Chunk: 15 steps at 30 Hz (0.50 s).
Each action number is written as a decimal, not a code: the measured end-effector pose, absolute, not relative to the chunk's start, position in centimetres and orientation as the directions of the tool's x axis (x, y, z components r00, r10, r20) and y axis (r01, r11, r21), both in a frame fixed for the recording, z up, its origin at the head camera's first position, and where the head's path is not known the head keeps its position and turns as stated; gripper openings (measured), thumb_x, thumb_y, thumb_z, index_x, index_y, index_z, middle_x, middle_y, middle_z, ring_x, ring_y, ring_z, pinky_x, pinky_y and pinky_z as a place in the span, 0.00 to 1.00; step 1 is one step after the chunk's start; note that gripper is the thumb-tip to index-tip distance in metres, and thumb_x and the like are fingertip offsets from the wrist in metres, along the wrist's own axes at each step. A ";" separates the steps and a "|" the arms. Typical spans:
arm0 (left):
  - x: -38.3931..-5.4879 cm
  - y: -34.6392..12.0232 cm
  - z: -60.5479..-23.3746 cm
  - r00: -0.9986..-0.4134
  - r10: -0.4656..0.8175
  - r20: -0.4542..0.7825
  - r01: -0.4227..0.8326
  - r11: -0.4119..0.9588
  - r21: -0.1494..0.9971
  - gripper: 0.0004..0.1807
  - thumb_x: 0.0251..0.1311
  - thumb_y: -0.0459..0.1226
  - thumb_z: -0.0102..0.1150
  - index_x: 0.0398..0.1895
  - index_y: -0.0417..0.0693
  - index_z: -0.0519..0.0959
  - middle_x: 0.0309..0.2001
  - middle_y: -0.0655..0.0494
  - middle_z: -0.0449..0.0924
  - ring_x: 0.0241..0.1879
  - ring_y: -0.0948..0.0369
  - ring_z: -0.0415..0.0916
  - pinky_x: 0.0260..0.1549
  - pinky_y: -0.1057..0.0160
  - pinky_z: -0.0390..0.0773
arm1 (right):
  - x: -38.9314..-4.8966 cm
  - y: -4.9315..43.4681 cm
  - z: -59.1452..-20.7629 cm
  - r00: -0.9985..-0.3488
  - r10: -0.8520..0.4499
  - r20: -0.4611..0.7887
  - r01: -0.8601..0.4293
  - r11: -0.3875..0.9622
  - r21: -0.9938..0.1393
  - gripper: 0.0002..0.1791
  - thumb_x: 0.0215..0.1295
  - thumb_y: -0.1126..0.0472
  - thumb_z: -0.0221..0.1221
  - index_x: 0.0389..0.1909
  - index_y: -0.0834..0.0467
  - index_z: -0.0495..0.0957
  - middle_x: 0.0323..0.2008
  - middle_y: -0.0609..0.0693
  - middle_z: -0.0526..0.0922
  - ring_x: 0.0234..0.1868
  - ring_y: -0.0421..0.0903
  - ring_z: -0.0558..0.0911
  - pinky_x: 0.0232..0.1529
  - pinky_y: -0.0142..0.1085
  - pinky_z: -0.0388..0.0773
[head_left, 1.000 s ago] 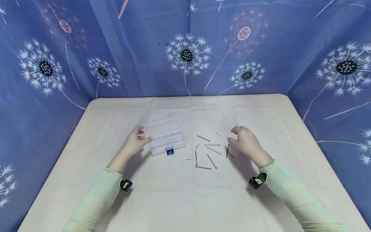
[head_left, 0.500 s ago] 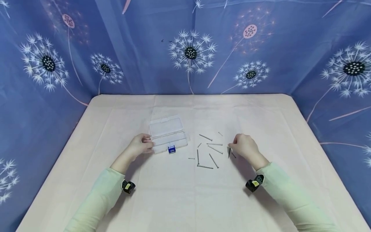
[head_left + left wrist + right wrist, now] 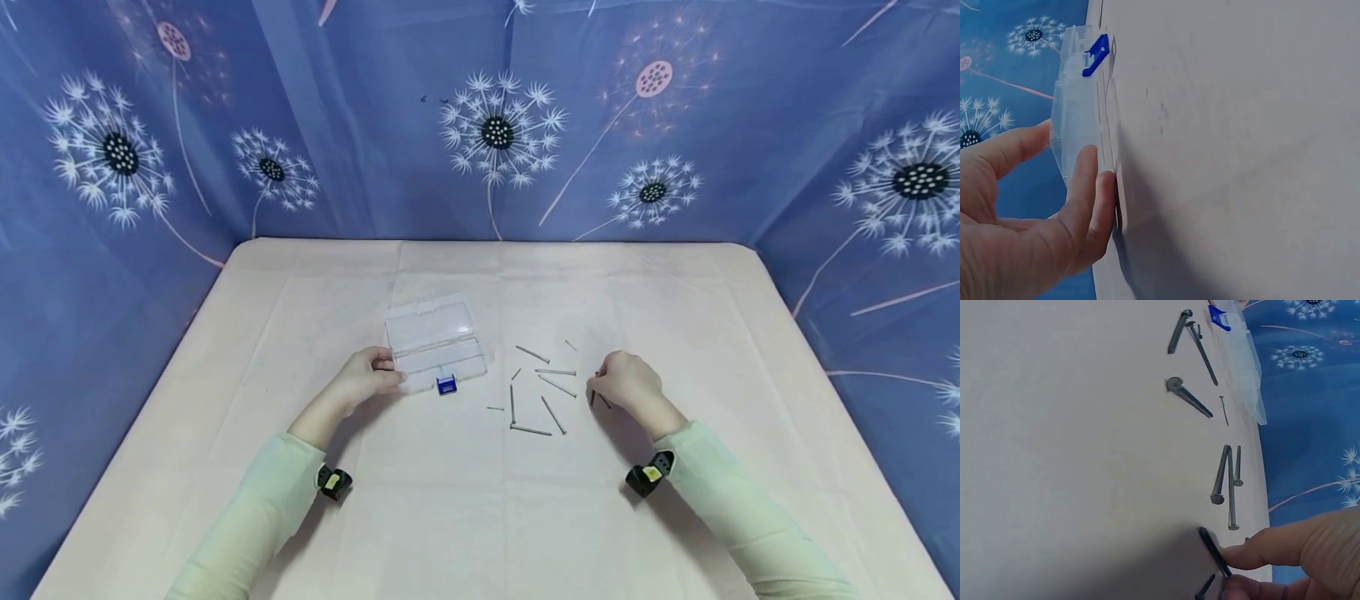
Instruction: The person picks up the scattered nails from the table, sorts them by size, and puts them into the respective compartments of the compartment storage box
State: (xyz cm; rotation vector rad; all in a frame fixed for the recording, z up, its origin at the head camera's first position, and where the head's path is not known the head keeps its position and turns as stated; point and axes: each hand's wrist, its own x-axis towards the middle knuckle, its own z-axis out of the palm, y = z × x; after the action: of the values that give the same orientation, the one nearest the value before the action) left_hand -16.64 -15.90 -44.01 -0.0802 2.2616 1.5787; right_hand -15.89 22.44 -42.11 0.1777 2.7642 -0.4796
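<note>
A clear plastic box point(image 3: 431, 327) lies with its lid raised, left of the table's middle, a blue latch point(image 3: 447, 385) on its front. My left hand point(image 3: 356, 379) grips the box's left end; the left wrist view shows fingers on both sides of that clear end point(image 3: 1079, 119). On the right, my right hand point(image 3: 628, 385) is low over the table. In the right wrist view, its thumb and finger pinch a dark nail point(image 3: 1212, 547), with one end hidden by the fingers. A shorter dark nail point(image 3: 1206, 587) lies just beside it.
Several loose nails, long and short, lie between box and right hand, among them a long nail point(image 3: 553, 415), another long nail point(image 3: 531, 431) and a tiny nail point(image 3: 495, 408). Blue dandelion-print cloth point(image 3: 360, 125) stands behind the pale tabletop point(image 3: 420, 517).
My right hand has come down onto the dark nail, and its fingers have closed on it. The left hand has moved from beside the box to a hold on its left end.
</note>
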 end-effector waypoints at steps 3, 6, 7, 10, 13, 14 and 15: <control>-16.5 -15.9 -44.1 -0.939 0.167 -0.301 -0.217 0.394 0.893 0.31 0.50 0.26 0.58 0.58 0.20 0.62 0.47 0.34 0.71 0.41 0.58 0.70 0.36 0.74 0.78 | -16.1 22.3 -42.0 -0.927 0.069 -0.370 0.193 0.931 -0.311 0.09 0.54 0.57 0.57 0.21 0.58 0.76 0.20 0.49 0.76 0.21 0.45 0.74 0.19 0.34 0.67; -16.5 -15.9 -44.2 -0.940 0.176 -0.293 -0.208 0.386 0.899 0.32 0.49 0.25 0.57 0.59 0.19 0.61 0.48 0.33 0.71 0.40 0.59 0.71 0.34 0.76 0.77 | -16.4 22.3 -42.0 -0.920 0.061 -0.388 0.198 0.925 -0.324 0.08 0.53 0.58 0.57 0.25 0.60 0.78 0.22 0.51 0.78 0.23 0.46 0.75 0.20 0.34 0.69; -16.5 -15.9 -44.2 -0.938 0.179 -0.297 -0.212 0.381 0.900 0.32 0.49 0.25 0.56 0.59 0.19 0.60 0.48 0.33 0.70 0.40 0.60 0.71 0.34 0.77 0.77 | -16.5 22.3 -42.0 -0.918 0.056 -0.392 0.197 0.924 -0.329 0.08 0.53 0.58 0.58 0.26 0.60 0.78 0.23 0.51 0.78 0.23 0.47 0.75 0.21 0.35 0.70; -16.5 -15.8 -44.3 -0.931 0.184 -0.315 -0.237 0.351 0.906 0.34 0.49 0.23 0.53 0.62 0.19 0.57 0.49 0.33 0.68 0.41 0.59 0.71 0.36 0.74 0.80 | -16.7 22.3 -42.1 -0.916 0.050 -0.399 0.194 0.924 -0.329 0.10 0.52 0.57 0.58 0.27 0.61 0.78 0.25 0.52 0.79 0.24 0.47 0.75 0.22 0.35 0.70; -16.4 -15.7 -44.3 -0.925 0.185 -0.333 -0.267 0.311 0.912 0.34 0.51 0.21 0.51 0.63 0.19 0.55 0.50 0.34 0.66 0.42 0.59 0.72 0.38 0.69 0.83 | -16.7 22.2 -42.2 -0.915 0.045 -0.402 0.190 0.926 -0.328 0.10 0.51 0.56 0.58 0.25 0.60 0.78 0.24 0.51 0.78 0.24 0.46 0.74 0.21 0.34 0.69; -16.4 -15.6 -44.3 -0.923 0.184 -0.339 -0.277 0.296 0.914 0.34 0.51 0.20 0.51 0.63 0.19 0.55 0.50 0.34 0.65 0.42 0.59 0.72 0.39 0.68 0.84 | -16.7 22.2 -42.3 -0.915 0.043 -0.400 0.187 0.926 -0.329 0.10 0.51 0.56 0.57 0.24 0.60 0.77 0.24 0.50 0.77 0.23 0.46 0.73 0.21 0.34 0.68; -16.5 -15.6 -44.3 -0.921 0.185 -0.343 -0.283 0.285 0.916 0.34 0.52 0.20 0.51 0.63 0.19 0.54 0.50 0.34 0.64 0.41 0.59 0.72 0.39 0.67 0.84 | -16.7 22.2 -42.3 -0.916 0.038 -0.400 0.184 0.925 -0.334 0.10 0.52 0.56 0.57 0.23 0.59 0.76 0.22 0.50 0.76 0.23 0.46 0.73 0.20 0.33 0.68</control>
State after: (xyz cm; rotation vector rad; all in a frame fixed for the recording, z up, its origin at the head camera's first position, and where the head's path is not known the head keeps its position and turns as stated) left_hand -16.46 -15.60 -44.32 -0.0890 2.1771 1.6729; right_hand -16.68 22.19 -42.33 0.1618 2.6902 -0.5193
